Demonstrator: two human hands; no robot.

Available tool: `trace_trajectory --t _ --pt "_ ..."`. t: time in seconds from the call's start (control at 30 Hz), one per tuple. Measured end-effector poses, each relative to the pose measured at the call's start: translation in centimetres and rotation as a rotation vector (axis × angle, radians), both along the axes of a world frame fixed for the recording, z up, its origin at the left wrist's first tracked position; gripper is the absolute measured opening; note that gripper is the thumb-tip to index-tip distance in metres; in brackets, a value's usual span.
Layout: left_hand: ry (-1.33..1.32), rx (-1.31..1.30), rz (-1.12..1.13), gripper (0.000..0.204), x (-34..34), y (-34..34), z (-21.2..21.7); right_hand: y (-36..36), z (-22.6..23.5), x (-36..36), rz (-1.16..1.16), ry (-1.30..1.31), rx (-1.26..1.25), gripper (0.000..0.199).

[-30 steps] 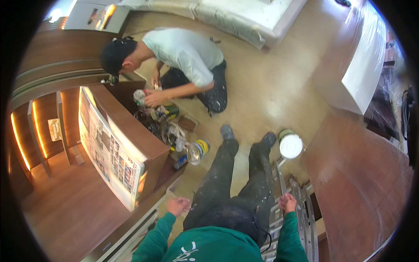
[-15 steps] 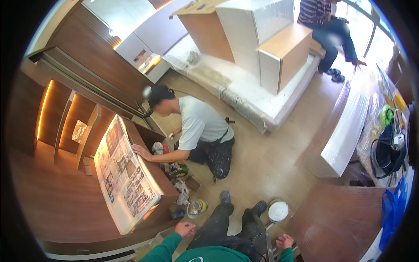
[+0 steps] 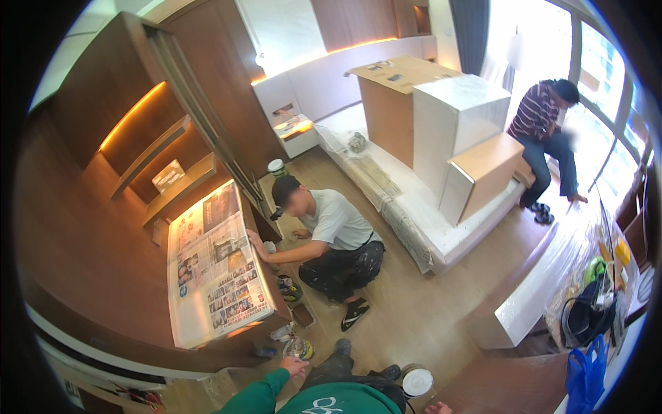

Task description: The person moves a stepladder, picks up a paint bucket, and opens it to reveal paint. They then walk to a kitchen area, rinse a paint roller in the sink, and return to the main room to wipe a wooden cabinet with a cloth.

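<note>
Seen from your head, looking down. Your left hand, in a green sleeve, rests near your dark-trousered knee with its fingers loosely together, holding nothing that can be made out; it lies just beside the small can standing on the wooden floor. Your right hand shows only at the lower edge, so you cannot tell whether it is spread or closed. The white-lidded bucket stands on the floor between your two hands, near your shoe. Ahead of you a co-worker in a white shirt crouches, one hand pressed flat against the side of the wooden desk, whose top is covered with newspaper. Further cans lie on the floor between that person and you. A second person in a striped shirt sits by the window, well apart.
</note>
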State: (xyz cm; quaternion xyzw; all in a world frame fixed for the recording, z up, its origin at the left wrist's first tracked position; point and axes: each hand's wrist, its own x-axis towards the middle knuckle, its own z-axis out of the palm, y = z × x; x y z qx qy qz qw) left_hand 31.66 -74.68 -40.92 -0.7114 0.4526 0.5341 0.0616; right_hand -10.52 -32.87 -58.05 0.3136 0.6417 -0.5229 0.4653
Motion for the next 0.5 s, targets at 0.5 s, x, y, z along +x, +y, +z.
trace_trajectory --t 0.5 --pt "0.186 -1.019 -0.036 0.095 -16.9 -29.8 20.9 -12.2 5.3 -11.0 0.273 0.213 -0.103 0.025"
